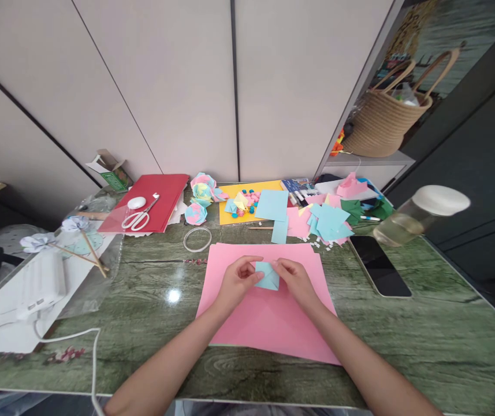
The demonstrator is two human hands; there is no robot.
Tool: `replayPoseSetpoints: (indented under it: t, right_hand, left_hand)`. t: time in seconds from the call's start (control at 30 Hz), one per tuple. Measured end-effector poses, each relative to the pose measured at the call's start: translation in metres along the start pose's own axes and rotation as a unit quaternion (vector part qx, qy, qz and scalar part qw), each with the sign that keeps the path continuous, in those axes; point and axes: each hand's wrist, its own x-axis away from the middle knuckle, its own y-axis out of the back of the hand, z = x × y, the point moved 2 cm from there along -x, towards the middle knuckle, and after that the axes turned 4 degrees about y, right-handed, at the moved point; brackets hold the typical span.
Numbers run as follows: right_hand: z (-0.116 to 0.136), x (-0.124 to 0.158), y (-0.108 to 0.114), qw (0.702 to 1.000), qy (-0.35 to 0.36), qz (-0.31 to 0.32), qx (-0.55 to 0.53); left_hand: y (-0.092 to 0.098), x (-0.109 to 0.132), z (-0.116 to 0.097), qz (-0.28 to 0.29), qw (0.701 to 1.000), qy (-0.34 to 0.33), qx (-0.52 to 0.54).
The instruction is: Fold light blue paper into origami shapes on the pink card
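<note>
A small light-blue folded paper square [268, 278] with crease lines is held up between my two hands. My left hand [239, 278] pinches its left edge between thumb and fingers. On the other side, my right hand [294, 278] grips the upper right corner with thumb and forefinger. Both hands are over a stack of pink paper sheets [268, 323] lying on the green table [152, 335]. Beyond them lie light-blue paper squares [272, 205] and a pile of blue and pink paper pieces [329, 222].
White scissors [140, 216] rest on red paper [169, 190] at the back left. Folded paper balls [196, 212] stand near yellow paper [225, 215]. A phone [379, 266] and a clear bottle with a white lid [416, 216] are on the right. At left sits a white power bank [43, 283] with its cable.
</note>
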Motion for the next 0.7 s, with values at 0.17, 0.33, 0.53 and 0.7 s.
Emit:
replayPoseSetpoints:
  t: [0.17, 0.33, 0.53, 0.7]
  right_hand:
    - [-0.001, 0.003, 0.001, 0.999, 0.008, -0.031, 0.015]
    - [0.004, 0.002, 0.001, 1.000, 0.006, -0.014, 0.008]
    - [0.000, 0.001, -0.002, 0.999, -0.017, 0.036, -0.009]
    - [-0.007, 0.001, -0.003, 0.999, -0.038, 0.024, 0.002]
  left_hand:
    - [-0.001, 0.000, -0.001, 0.009, 1.000, 0.002, 0.003]
    - [-0.001, 0.001, -0.002, 0.002, 1.000, 0.005, 0.007]
    - [-0.001, 0.000, 0.000, 0.003, 1.000, 0.003, 0.000]
    - [0.000, -0.001, 0.002, 0.002, 1.000, 0.009, -0.004]
